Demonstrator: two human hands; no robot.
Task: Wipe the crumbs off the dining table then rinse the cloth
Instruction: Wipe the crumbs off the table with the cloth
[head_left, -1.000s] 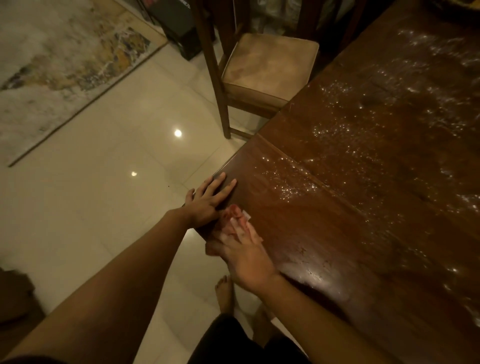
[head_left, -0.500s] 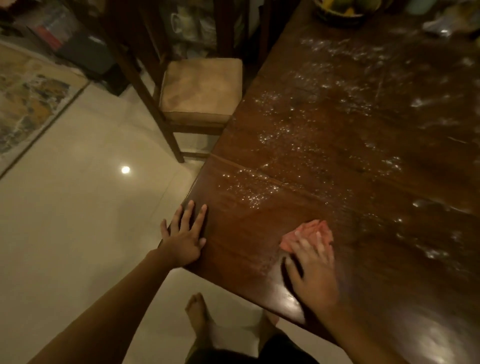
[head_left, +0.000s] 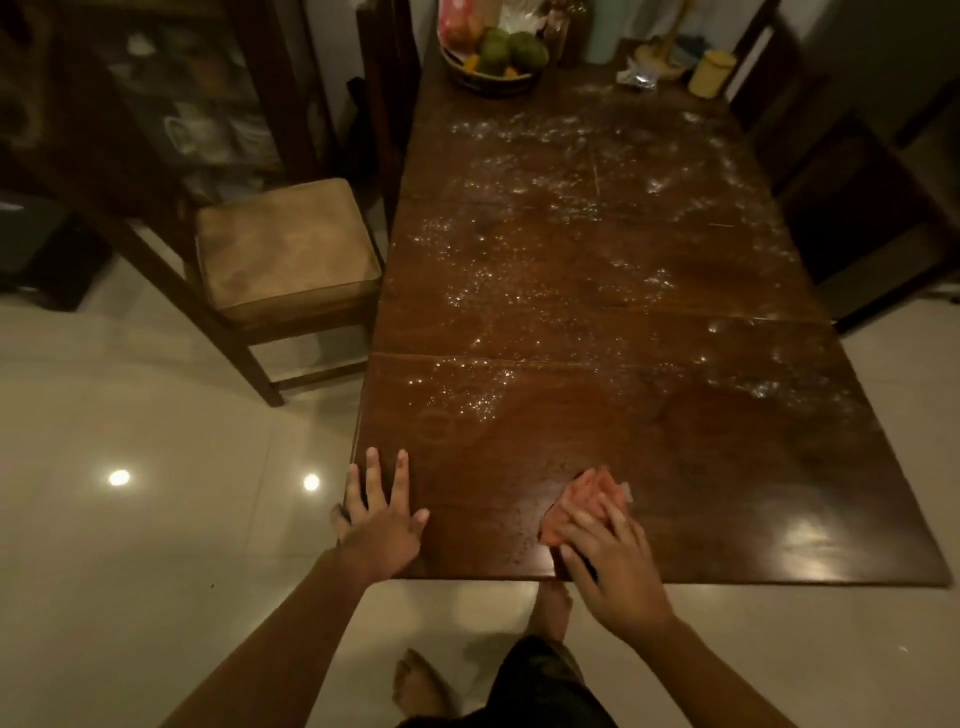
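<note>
A dark wooden dining table (head_left: 701, 467) stretches away from me, with pale crumbs (head_left: 519, 249) scattered over its middle and far part. A crumpled pink cloth (head_left: 587, 499) lies near the table's front edge. My right hand (head_left: 610, 566) presses flat on the cloth with straight fingers and covers its near side. My left hand (head_left: 382, 519) rests flat on the front left corner of the table, fingers spread, holding nothing.
A wooden chair with a tan cushion (head_left: 285, 249) stands at the table's left side. A fruit basket (head_left: 491, 57), a yellow container (head_left: 711, 73) and bottles sit at the far end. Dark chairs (head_left: 857, 208) line the right side. My bare feet (head_left: 550, 608) stand on pale floor tiles.
My right hand slid the cloth from the front left corner to the right along the front edge. My view swung right to face the table's length. My left hand stayed at the corner.
</note>
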